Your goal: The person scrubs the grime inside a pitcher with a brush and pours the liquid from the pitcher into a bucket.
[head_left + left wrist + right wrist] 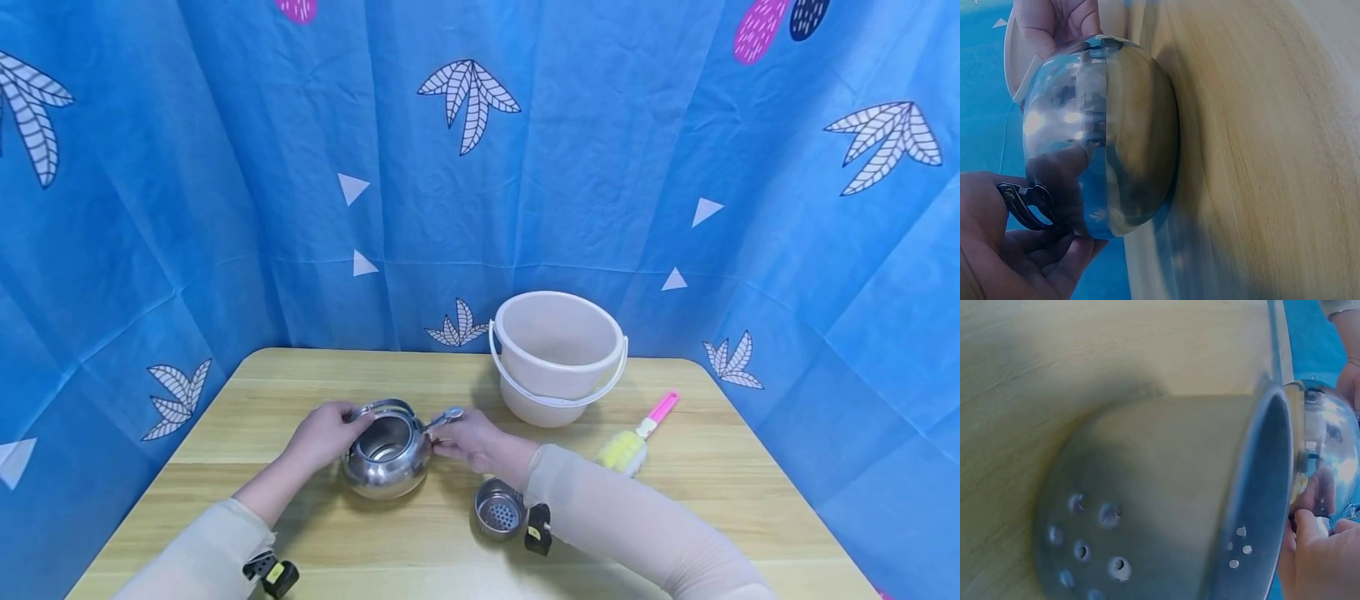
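A shiny round steel teakettle (pixel 386 477), its mouth uncovered and its inside showing, is between both hands, close over the table. My left hand (pixel 326 435) grips it on the left at the handle's base; in the left wrist view the thumb and fingers lie around the black handle joint (pixel 1038 199). On the other side my right hand (pixel 471 440) holds the kettle at its spout (pixel 447 415), whose tip sticks up above the fingers. A steel strainer cup (pixel 498 510) with a perforated bottom stands by my right forearm, and looms large in the right wrist view.
A white bucket (pixel 551 408) with its handle hanging down in front stands at the back right. Beyond my right forearm lies a yellow and white sponge brush (pixel 624 450) with a pink handle. A blue patterned curtain (pixel 480 208) surrounds the wooden table (pixel 247 417).
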The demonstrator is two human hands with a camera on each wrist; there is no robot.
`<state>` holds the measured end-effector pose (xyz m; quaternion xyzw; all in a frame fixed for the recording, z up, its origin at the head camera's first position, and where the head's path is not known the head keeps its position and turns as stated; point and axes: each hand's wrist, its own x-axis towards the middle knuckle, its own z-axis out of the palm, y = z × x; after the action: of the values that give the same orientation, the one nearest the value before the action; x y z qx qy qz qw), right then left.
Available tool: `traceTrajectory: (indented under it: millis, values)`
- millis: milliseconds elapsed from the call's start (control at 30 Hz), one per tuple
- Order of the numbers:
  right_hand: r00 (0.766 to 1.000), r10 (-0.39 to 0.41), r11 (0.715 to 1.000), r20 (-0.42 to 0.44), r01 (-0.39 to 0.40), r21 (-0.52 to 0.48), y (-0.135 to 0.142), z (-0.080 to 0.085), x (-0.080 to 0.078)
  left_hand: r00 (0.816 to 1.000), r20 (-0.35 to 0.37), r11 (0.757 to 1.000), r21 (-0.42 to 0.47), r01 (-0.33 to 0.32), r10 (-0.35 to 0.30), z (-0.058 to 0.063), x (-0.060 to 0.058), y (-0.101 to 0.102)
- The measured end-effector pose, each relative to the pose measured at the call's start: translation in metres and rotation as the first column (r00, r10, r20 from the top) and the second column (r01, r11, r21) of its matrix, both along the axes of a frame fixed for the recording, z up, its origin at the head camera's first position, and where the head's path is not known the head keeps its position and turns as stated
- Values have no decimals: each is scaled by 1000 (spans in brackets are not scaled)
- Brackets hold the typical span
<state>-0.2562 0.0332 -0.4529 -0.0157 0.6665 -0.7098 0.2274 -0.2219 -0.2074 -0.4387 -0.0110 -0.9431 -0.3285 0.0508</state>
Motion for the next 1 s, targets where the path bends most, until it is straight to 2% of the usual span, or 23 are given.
traceTrajectory:
  millis: [533,1000]
  values:
    - [1000,-10,1000,14,10,-17,-1,-5,0,1000,23,1000,-15,-6,7,1,-1,0]
    - [1000,11,1000,9,-11,-22,1,-4,0,999,31,1000,-8,-24,24,1,0,0]
